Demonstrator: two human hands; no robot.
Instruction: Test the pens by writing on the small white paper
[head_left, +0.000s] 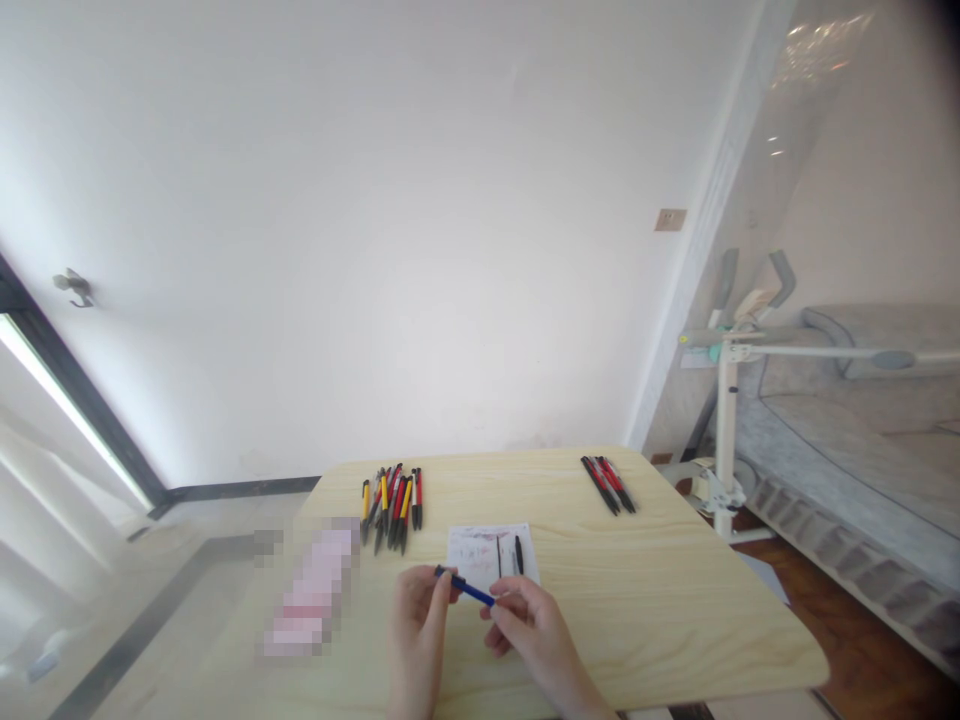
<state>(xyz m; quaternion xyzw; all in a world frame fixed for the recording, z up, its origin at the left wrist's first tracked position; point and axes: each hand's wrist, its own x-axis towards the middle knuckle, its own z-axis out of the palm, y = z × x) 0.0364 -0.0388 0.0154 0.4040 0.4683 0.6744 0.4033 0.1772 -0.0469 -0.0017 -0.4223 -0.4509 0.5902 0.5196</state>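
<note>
Two bare hands meet low in the frame over a pale wooden table (637, 620). The left hand (420, 615) has its fingers drawn together, pinching the upper end of a slim blue plastic pen (465, 587). The right hand (525, 622) has its fingertips closed on the pen's lower end. The pen is tilted and bridges the small gap between the hands, just above the tabletop near the front edge.

Directly behind the hands lies a small white sheet of paper (480, 548) marked with faint reddish scribbles. On it rest a short black pen piece (518, 553) and a thin dark rod (499, 556) (possibly an ink refill; it is too small to be sure), side by side but apart.

Further back on the left is a loose cluster of yellow, red and black pens (391, 503). A smaller bundle of red and black pens (607, 484) lies well apart at the back right. A pink blurred patch (311, 590) sits left of the hands.
</note>
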